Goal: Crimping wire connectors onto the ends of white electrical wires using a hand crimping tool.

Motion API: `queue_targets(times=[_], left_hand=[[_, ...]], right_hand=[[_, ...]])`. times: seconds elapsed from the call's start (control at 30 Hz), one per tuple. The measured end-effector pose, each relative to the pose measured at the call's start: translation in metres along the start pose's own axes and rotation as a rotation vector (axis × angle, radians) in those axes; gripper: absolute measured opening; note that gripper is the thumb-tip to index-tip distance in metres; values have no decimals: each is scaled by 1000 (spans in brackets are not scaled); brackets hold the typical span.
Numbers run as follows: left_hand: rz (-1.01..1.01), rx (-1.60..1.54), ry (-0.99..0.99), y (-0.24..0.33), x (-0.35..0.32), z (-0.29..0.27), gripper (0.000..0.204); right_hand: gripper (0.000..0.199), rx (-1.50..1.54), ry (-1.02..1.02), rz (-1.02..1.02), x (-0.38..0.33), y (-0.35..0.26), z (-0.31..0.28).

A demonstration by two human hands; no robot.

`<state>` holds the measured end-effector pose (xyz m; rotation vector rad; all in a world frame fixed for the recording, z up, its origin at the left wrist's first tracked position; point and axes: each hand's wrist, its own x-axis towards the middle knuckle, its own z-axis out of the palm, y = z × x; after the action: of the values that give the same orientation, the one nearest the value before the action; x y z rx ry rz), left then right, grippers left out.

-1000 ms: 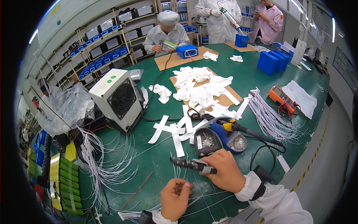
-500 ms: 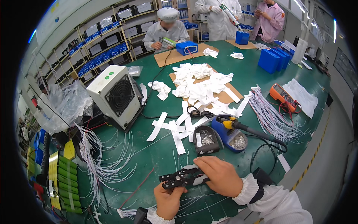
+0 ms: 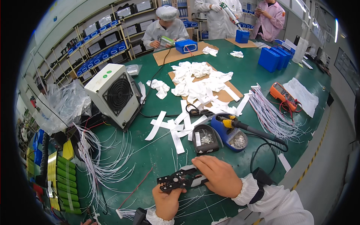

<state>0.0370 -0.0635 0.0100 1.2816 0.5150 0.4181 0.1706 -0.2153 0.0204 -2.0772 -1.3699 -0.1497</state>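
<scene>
My right hand (image 3: 222, 177) is closed around the grey-and-black handles of a wire stripper (image 3: 180, 179), whose black head points left. Beneath that head is my left hand (image 3: 166, 204), thumb and fingers pinched together near the jaws; what they hold is hidden. A wire harness with a small white connector (image 3: 119, 213) lies to its left. Its white wires pass under my left hand and fan out to the right over the green table (image 3: 150, 157). One red wire (image 3: 137, 187) from this harness sticks up and away toward the far side.
Beyond my hands stand a black tray of scraps (image 3: 206, 139) and a blue soldering iron stand (image 3: 223, 131). Wire bundles (image 3: 268, 112), a boxy fan (image 3: 112, 95), a green battery pack (image 3: 66, 183) and an orange multimeter (image 3: 284, 96) lie around. Co-workers stand or sit across the table.
The whole view has shifted slightly. My hands and the wire stripper hold nearly the same pose. Fingers of another hand now show at the lower left edge.
</scene>
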Motion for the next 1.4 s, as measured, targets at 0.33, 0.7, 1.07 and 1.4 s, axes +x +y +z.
queue_targets(times=[0.33,0.7,1.07,1.4], left_hand=[[11,-12,-13,-6,2,-2,17],[41,10,24,-5,2,4,8],[-9,-2,-18,-3,3,0,14],[77,125,-61,-2,-3,0,11]], right_hand=[[74,33,0,17,-2,1,4],[73,45,-12,30,-1,0,2],[71,26,-9,12,-1,2,2],[55,31,-61,47,-4,7,4]])
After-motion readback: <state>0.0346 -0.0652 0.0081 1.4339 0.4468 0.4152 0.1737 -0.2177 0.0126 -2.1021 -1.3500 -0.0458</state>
